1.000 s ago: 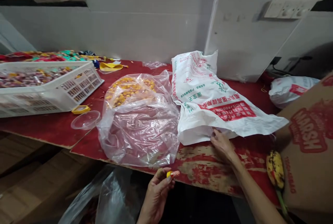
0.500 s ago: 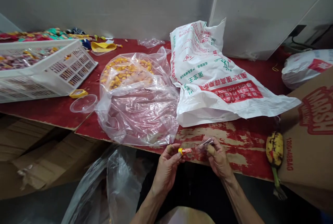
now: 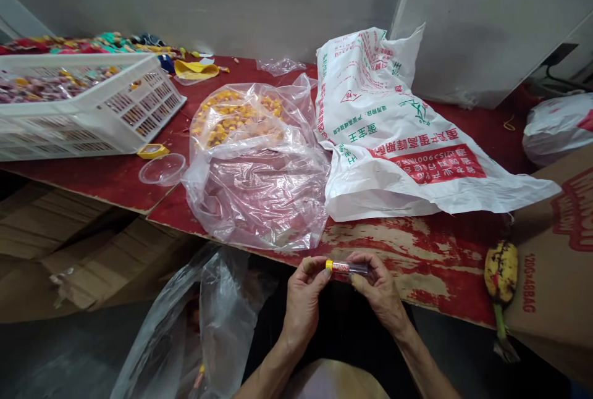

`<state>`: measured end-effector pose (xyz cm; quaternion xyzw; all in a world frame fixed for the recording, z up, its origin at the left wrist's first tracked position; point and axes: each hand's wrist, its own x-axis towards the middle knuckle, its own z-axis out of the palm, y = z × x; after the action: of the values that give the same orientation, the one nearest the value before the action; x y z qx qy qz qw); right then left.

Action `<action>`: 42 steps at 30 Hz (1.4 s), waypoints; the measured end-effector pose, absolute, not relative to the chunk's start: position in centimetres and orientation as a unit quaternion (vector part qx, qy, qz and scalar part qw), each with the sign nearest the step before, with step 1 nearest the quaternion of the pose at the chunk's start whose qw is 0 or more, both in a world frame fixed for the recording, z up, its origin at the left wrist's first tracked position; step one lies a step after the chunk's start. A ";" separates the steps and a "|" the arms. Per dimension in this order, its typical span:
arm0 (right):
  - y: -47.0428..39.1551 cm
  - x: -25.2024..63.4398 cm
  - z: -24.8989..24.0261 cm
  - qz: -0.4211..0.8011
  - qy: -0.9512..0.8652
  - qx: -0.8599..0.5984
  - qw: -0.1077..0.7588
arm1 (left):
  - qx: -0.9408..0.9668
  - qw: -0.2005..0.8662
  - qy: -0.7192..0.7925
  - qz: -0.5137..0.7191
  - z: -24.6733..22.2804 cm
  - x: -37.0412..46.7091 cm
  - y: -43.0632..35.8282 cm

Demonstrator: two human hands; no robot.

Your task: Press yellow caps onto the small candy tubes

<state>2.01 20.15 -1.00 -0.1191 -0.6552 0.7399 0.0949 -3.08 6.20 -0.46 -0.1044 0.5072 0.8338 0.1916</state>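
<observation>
Well, just below the middle of the frame is the clear tube point(image 3: 360, 268), lying nearly level, with a red-and-white printed piece point(image 3: 341, 267) showing inside it and a yellow cap point(image 3: 328, 265) at its left end. The left hand point(image 3: 302, 300) has that cap, thumb and fingers clamped on it; the right hand point(image 3: 382, 294) pinches the tube toward its other end, fingers closed on the clear wall. Both hands work at the near edge of the red, worn counter point(image 3: 393, 241).

Just beyond, center frame, lies a big clear plastic bag point(image 3: 264, 195), yellow pieces point(image 3: 217, 127) heaped in its far part. Beside it, right of center, a white printed sack point(image 3: 356, 139) lies flat. Over at upper left stands a white basket point(image 3: 41, 133) full of small wrapped pieces, a round clear dish point(image 3: 162, 169) near its corner. And at lower right, a spotted banana point(image 3: 501, 272) beside a cardboard box point(image 3: 546, 238)!
</observation>
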 end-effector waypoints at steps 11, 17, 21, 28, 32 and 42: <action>19.2 2.5 -2.7 0.536 -0.837 -0.026 0.106 | -0.024 0.213 0.618 0.756 0.1 -2.1 5.1; 18.4 2.5 -1.5 0.680 -0.729 -0.051 -0.060 | -0.058 0.270 0.562 0.780 0.1 -5.4 5.0; 18.2 2.6 0.1 0.601 -0.791 0.082 -0.072 | -0.093 0.334 0.511 0.787 0.5 -6.3 5.7; 17.0 4.4 -0.1 0.510 -0.845 0.159 -0.017 | -0.125 0.424 0.557 0.703 0.0 -4.8 6.2; 16.4 5.2 -1.0 0.473 -0.859 0.178 0.087 | -0.132 0.407 0.583 0.691 -0.4 -4.4 6.4; 18.0 2.0 -2.0 0.436 -0.868 0.217 0.096 | -0.102 0.340 0.507 0.786 -0.3 -6.5 4.8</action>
<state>2.01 18.05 -1.99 0.2165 -0.8684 0.4356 0.0962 -6.54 4.77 -0.31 -0.1018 0.5066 0.7859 0.3396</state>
